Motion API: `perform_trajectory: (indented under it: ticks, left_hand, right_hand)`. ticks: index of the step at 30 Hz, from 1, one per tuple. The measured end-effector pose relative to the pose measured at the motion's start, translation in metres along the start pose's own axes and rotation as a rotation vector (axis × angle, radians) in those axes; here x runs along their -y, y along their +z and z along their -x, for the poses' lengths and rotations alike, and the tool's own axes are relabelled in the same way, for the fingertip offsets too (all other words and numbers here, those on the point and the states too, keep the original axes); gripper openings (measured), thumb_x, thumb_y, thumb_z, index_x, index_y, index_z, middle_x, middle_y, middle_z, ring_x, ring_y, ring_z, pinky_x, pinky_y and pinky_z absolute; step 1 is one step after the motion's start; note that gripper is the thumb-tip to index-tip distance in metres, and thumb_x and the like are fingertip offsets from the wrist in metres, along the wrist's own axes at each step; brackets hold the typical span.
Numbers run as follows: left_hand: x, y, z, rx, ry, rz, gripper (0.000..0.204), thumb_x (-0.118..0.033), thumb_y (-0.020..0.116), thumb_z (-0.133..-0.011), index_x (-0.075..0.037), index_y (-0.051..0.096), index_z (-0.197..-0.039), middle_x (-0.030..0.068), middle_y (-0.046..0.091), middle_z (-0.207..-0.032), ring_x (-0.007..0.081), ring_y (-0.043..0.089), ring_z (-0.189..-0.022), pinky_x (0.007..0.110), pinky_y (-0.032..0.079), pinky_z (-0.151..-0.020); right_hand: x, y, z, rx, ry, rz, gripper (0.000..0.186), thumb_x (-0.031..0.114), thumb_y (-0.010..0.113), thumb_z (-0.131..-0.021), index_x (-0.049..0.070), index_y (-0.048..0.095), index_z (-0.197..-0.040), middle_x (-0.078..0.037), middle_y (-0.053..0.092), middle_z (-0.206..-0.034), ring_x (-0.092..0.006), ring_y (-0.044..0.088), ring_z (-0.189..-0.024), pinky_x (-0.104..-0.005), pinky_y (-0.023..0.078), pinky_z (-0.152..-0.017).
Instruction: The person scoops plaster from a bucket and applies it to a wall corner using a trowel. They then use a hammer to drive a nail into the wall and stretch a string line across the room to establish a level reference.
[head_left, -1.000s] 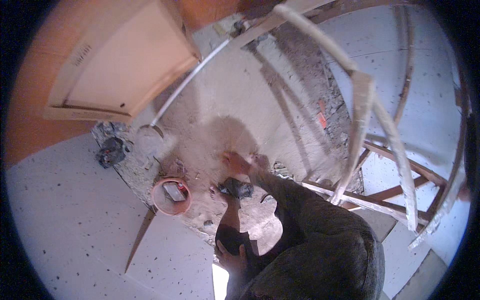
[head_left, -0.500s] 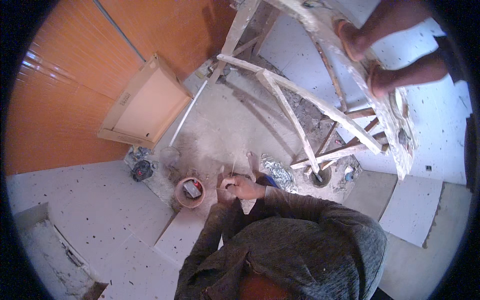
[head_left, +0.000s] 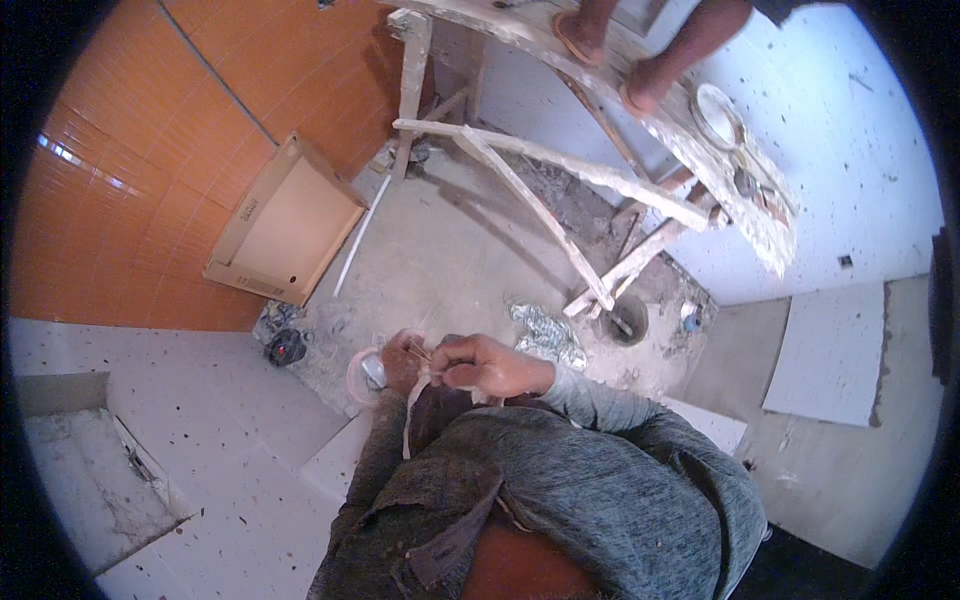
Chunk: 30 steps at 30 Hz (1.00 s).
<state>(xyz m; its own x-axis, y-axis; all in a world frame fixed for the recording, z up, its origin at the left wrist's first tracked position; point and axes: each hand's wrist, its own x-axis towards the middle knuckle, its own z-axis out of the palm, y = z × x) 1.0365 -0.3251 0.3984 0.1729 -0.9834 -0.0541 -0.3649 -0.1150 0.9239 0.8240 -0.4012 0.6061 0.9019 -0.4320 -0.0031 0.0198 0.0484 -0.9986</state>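
My two hands are close together in front of my chest. My left hand is closed on thin pale strands, whose exact kind I cannot make out. Just beside it, my right hand has curled fingers pinching at the same strands. A narrow pale strip hangs below the hands against my dark clothing. Partly hidden behind my left hand is a pinkish bucket with a light-coloured object in it.
A person's feet stand on a plastered plank scaffold with wooden braces. An open cardboard box leans on the orange tiled wall. A crumpled silvery sheet, a dark bucket and a white rod are on the floor.
My hands have come slightly apart, the left one shifting left in front of the bucket. The pale strip now shows below them. The whole view has shifted.
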Motion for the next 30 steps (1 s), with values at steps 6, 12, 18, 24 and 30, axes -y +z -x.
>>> perform_trajectory:
  ticks: [6,12,18,24,30]
  left_hand:
    - [-0.037,-0.014,0.053,-0.127,-0.259,-0.129,0.027,-0.029,0.063,-0.087,-0.003,0.065,-0.093,0.0046,0.060,-0.073,0.0147,0.058,-0.065,0.029,0.046,-0.063]
    - [-0.077,-0.063,0.052,-0.201,0.072,-0.229,0.027,-0.028,0.064,-0.087,-0.001,0.065,-0.088,0.0087,0.063,-0.075,0.0189,0.059,-0.071,0.033,0.047,-0.068]
    - [-0.103,-0.132,0.017,-0.441,0.197,-0.242,0.024,-0.023,0.065,-0.086,0.001,0.065,-0.086,0.0048,0.060,-0.074,0.0143,0.053,-0.068,0.030,0.044,-0.065]
    - [-0.154,-0.173,-0.012,-0.502,0.148,-0.164,0.023,-0.022,0.061,-0.090,0.001,0.066,-0.088,0.0027,0.057,-0.071,0.0086,0.049,-0.064,0.025,0.042,-0.059]
    - [-0.149,-0.246,-0.042,-0.750,0.308,0.519,0.021,-0.021,0.059,-0.090,-0.001,0.064,-0.092,0.0009,0.052,-0.065,0.0103,0.048,-0.056,0.024,0.042,-0.054]
  right_hand:
    - [0.052,-0.010,0.128,-0.396,0.070,-0.060,0.026,0.024,0.056,-0.090,0.000,0.060,-0.100,-0.002,0.058,-0.076,-0.0092,0.051,-0.070,-0.0250,0.042,-0.061]
    - [0.084,-0.017,0.261,-1.090,-0.346,-0.359,0.027,0.021,0.056,-0.086,-0.001,0.050,-0.102,0.001,0.044,-0.067,-0.0051,0.037,-0.049,-0.0207,0.029,-0.037]
    - [0.154,0.006,0.363,-1.053,-1.050,-0.338,0.017,0.011,0.041,-0.095,-0.001,0.048,-0.104,0.000,0.040,-0.070,-0.0079,0.035,-0.052,-0.0213,0.033,-0.043]
    - [0.191,0.053,0.448,-1.594,-1.213,0.049,0.014,0.010,0.037,-0.095,0.003,0.047,-0.088,0.003,0.036,-0.062,-0.0078,0.027,-0.046,-0.0236,0.026,-0.042]
    - [0.193,0.106,0.507,-1.629,-1.297,0.106,0.017,0.006,0.038,-0.090,0.010,0.039,-0.074,0.004,0.027,-0.055,-0.0073,0.024,-0.045,-0.0233,0.022,-0.042]
